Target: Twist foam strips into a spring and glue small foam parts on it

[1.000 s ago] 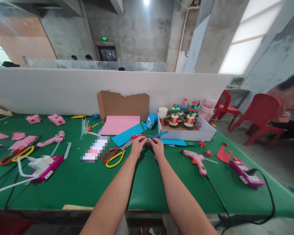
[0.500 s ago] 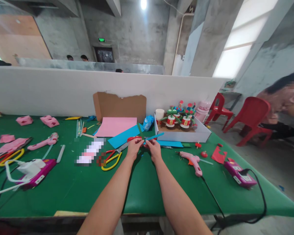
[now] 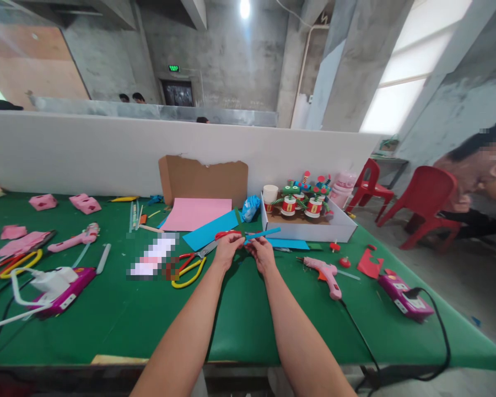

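Both forearms reach in from the near edge of the green table (image 3: 242,331), converging at mid-table, elbows apart, hands low over the surface; whether the wrists bear on it cannot be told. Left hand (image 3: 227,252): thumb and index finger pressed together at the left end of a narrow blue strip (image 3: 268,233). Right hand (image 3: 262,253): thumb and index finger pinch the strip close beside that end, remaining fingers loosely curled; the strip's free length rises past them, tilted far and right. Handling note (judgement): the strip looks thin and likely to crease, so a light pinch near the working end should serve best, one hand steadying while the other makes small, even movements. Keeping the long tail free of the palm should limit bending; squaring the edges before pressing firmly should avoid a skewed fold. A green strip (image 3: 238,216) runs to the left fingertips; whether it is held cannot be told. Scissors (image 3: 200,255) lie open just left of the left hand, blades angled toward it, so leftward drift risks a snag. Glue gun (image 3: 333,284) lies to the right, well apart. Farther: blue sheet (image 3: 209,230), overlapping pink sheet (image 3: 198,212); to the right, a white box (image 3: 330,233) with spool figures (image 3: 289,206); behind the pink sheet, upright brown cardboard (image 3: 206,181).
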Available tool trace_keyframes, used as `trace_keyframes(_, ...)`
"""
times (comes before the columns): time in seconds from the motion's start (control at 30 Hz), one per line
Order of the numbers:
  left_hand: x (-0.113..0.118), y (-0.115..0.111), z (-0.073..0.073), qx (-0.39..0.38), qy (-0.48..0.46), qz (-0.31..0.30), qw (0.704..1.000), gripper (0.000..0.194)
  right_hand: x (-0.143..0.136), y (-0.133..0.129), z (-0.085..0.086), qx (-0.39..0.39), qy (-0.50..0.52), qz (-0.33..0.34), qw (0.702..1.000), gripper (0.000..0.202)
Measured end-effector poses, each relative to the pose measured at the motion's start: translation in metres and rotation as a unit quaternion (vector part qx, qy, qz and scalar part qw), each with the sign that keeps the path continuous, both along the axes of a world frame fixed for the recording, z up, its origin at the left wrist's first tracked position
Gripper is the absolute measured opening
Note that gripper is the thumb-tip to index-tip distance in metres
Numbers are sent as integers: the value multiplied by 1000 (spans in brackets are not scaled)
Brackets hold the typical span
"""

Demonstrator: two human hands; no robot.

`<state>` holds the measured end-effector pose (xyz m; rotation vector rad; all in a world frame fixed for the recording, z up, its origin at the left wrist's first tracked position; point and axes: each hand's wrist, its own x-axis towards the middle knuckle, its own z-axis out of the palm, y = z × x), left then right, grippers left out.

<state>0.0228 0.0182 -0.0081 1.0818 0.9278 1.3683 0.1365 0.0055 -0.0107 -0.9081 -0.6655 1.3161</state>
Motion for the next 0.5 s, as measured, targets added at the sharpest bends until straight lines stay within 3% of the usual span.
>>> trace_keyframes(0.5,-3,-3,5,30,36,7,999,32,-1,-7,3,8,-1,35,999,35)
